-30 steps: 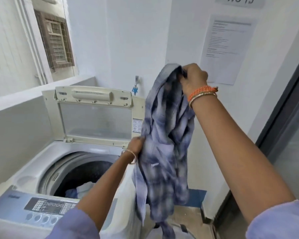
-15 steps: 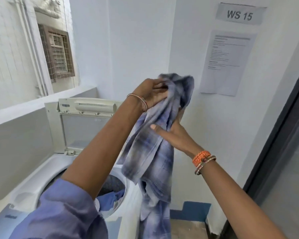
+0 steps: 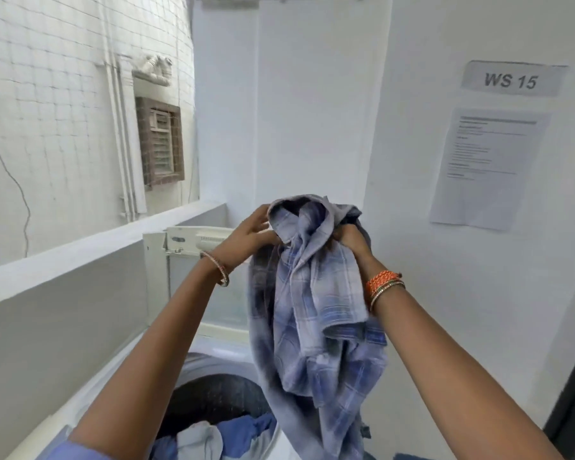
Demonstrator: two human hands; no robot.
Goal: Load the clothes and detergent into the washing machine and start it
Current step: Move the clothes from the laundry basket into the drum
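Head view: plaid shirt (image 3: 316,310) held up over the open washing machine (image 3: 213,353).

My left hand (image 3: 246,237) and right hand (image 3: 352,242) both clutch its bunched top; some clothes (image 3: 213,439) lie in the drum below. Shirt, detergent, start left to do.

Both arms raised, left hand (image 3: 246,235) and right hand (image 3: 352,240) clenched.

We hold the crumpled blue plaid shirt (image 3: 316,303) up between our left hand (image 3: 246,240) and right hand (image 3: 352,240), above the open round drum (image 3: 213,400) of the white top-loading washing machine (image 3: 213,353). Loose blue and pale clothes (image 3: 226,438) lie in that drum, and the raised white lid (image 3: 186,247) stands behind our left hand. The printed paper notice (image 3: 488,167) hangs on the wall to the right, below the "WS 15" paper sign (image 3: 512,79).
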